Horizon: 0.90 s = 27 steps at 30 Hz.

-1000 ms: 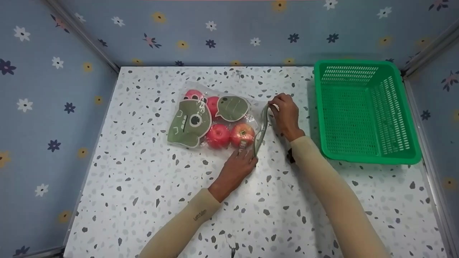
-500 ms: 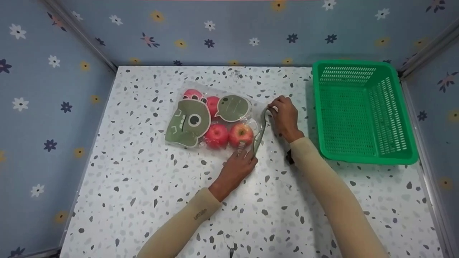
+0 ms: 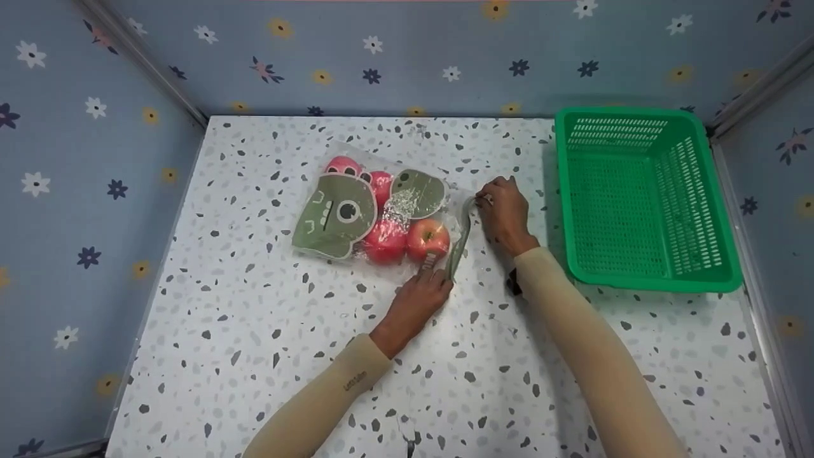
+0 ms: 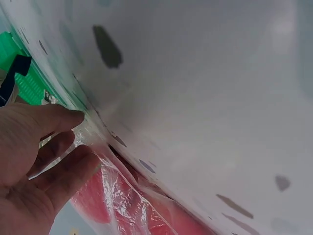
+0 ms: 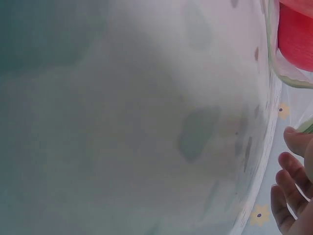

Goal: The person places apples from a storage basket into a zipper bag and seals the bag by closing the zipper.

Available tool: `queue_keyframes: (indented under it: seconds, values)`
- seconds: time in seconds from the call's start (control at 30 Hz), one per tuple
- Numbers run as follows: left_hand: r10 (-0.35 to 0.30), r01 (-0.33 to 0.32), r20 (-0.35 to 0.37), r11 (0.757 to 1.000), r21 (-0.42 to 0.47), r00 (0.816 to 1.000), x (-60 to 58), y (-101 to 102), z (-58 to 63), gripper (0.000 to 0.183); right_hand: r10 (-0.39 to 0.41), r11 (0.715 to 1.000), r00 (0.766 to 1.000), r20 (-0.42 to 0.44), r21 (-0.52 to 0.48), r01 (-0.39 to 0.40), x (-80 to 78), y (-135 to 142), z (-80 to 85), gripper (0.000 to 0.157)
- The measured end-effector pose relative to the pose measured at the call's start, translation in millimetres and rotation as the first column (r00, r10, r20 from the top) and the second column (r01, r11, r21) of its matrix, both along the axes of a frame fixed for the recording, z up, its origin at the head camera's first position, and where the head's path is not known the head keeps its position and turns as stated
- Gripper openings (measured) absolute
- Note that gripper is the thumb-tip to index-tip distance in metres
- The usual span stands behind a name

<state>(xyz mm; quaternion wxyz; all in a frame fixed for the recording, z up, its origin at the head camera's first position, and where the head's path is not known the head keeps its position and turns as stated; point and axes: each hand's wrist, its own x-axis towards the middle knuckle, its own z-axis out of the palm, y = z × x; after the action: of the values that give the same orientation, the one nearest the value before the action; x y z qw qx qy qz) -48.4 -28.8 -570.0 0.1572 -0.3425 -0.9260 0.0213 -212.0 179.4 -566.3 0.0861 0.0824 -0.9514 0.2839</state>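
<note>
A clear plastic zip bag (image 3: 335,216) with a green monster print lies on the speckled table. Several red apples (image 3: 428,239) show through its film. My left hand (image 3: 416,302) pinches the near corner of the bag's mouth, thumb and fingers around the film (image 4: 115,196) in the left wrist view. At the far end of the green zip edge (image 3: 460,248), my right hand (image 3: 507,213) pinches the bag between thumb and index finger. The zip edge curves between both hands. In the right wrist view the green rim (image 5: 293,84) bows around a red apple (image 5: 297,41).
A green plastic basket (image 3: 620,203) with slotted sides stands at the right, beside my right forearm. Flower-patterned panels (image 3: 407,57) enclose the table (image 3: 267,381) at the back and both sides.
My right hand has moved slightly toward me, drawing its end of the zip edge along. The film over the speech-bubble print has crinkled and now shines. The left hand stays nearly in place.
</note>
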Motion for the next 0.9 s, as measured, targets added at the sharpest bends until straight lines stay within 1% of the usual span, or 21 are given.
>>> queue_keyframes:
  seconds: [0.1, 0.2, 0.33, 0.43, 0.53, 0.67, 0.73, 0.8, 0.9]
  values:
    - [0.019, -0.019, 0.006, 1.000, -0.007, 1.000, -1.2, 1, 0.6, 0.023, -0.001, 1.000, 1.000, 0.009, -0.008, 0.001, 1.1, 0, 0.1, 0.004]
    - [0.031, -0.031, -0.011, 0.999, -0.021, 0.999, -2.7, 1, -0.1, 0.024, -0.007, 1.000, 1.000, 0.012, -0.027, 0.008, 1.4, 0, -0.3, 0.004]
    - [0.025, -0.027, -0.027, 0.999, -0.044, 0.999, -3.2, 1, -0.4, 0.020, -0.009, 0.999, 1.000, 0.009, -0.033, 0.010, 1.1, 1, 0.5, 0.004]
    - [0.013, -0.014, -0.013, 0.998, -0.054, 1.000, -1.7, -1, 1.2, 0.017, -0.010, 1.000, 1.000, 0.013, -0.025, 0.010, 1.0, 2, 3.0, 0.005]
    - [-0.002, 0.002, -0.004, 0.999, -0.038, 1.000, -0.5, -5, 3.7, 0.019, -0.016, 1.000, 1.000, 0.015, -0.011, 0.017, 0.3, 2, 5.5, 0.006]
    - [-0.024, 0.024, -0.041, 1.000, -0.014, 0.999, -1.4, -10, 6.2, 0.026, -0.026, 1.000, 1.000, 0.015, 0.002, 0.026, -0.5, 4, 8.2, 0.006]
    - [-0.023, 0.024, -0.048, 1.000, 0.009, 0.999, -2.0, -13, 7.4, 0.031, -0.031, 1.000, 0.999, 0.009, 0.002, 0.031, -0.7, 5, 8.4, 0.005]
    - [-0.012, 0.013, -0.025, 0.999, 0.049, 1.000, -2.2, -15, 8.3, 0.035, -0.033, 0.999, 0.999, 0.001, -0.008, 0.033, -0.8, 6, 7.9, 0.005]
    - [0.012, -0.020, 0.060, 0.992, 0.124, 0.998, -2.3, -16, 8.4, 0.039, -0.033, 0.999, 0.999, -0.013, -0.020, 0.033, -0.3, 7, 6.6, 0.005]
